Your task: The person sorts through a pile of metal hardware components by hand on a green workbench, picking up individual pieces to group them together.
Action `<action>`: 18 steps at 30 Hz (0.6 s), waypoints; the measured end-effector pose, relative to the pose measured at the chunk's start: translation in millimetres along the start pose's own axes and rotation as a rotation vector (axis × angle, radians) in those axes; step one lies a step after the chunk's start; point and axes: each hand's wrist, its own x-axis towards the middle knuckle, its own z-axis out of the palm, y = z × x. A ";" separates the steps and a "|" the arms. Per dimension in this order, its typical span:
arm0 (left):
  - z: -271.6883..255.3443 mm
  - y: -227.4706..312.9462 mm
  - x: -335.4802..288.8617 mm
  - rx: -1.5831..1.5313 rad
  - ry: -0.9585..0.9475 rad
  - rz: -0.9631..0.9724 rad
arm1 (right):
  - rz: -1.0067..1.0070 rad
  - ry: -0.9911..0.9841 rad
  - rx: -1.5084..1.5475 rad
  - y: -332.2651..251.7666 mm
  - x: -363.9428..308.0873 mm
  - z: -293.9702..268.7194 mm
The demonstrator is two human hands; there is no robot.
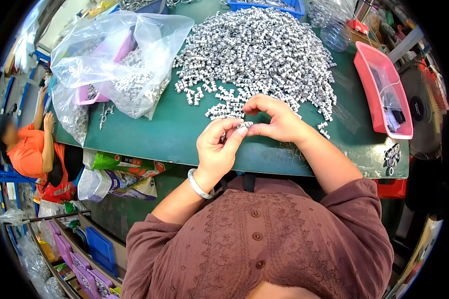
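My left hand, with a pale bangle at its wrist, is closed on a small silver metal fitting between thumb and fingertips. Another dark metal piece shows in the curl of its fingers. My right hand faces it, index finger and thumb apart in a curved C; the thumb tip is at the fitting's edge. Just beyond both hands, loose fittings spread from a large pile of small silver metal fittings on the green table.
A clear plastic bag of fittings lies at left, around a pink tray. At right are a pink basket, a few dark rings and a fan. A blue tray stands behind the pile. A person in orange works far left.
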 end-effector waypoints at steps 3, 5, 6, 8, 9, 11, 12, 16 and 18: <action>-2.6 0.2 0.7 0.068 -0.007 0.070 | -0.031 0.005 -0.225 4.4 1.5 5.4; -4.6 1.8 1.2 0.130 -0.010 0.098 | -0.133 -0.004 -0.486 6.6 2.5 10.1; -5.3 2.6 1.4 0.193 -0.013 0.129 | -0.122 -0.014 -0.516 7.1 1.8 12.4; -7.2 3.3 1.3 0.210 -0.007 0.137 | -0.119 -0.023 -0.535 5.4 3.0 14.7; -7.8 3.6 1.2 0.226 -0.002 0.145 | -0.115 -0.031 -0.553 4.8 3.6 15.2; -8.3 4.2 1.4 0.236 -0.002 0.160 | -0.112 -0.027 -0.551 4.7 3.0 15.3; -8.6 4.6 1.4 0.247 -0.002 0.175 | -0.109 -0.022 -0.548 4.7 2.7 15.3; -10.0 7.7 1.1 0.278 -0.026 0.148 | -0.086 -0.034 -0.561 4.5 1.8 14.8; -11.7 5.2 0.3 0.293 -0.023 0.143 | -0.079 -0.030 -0.559 2.7 2.1 15.5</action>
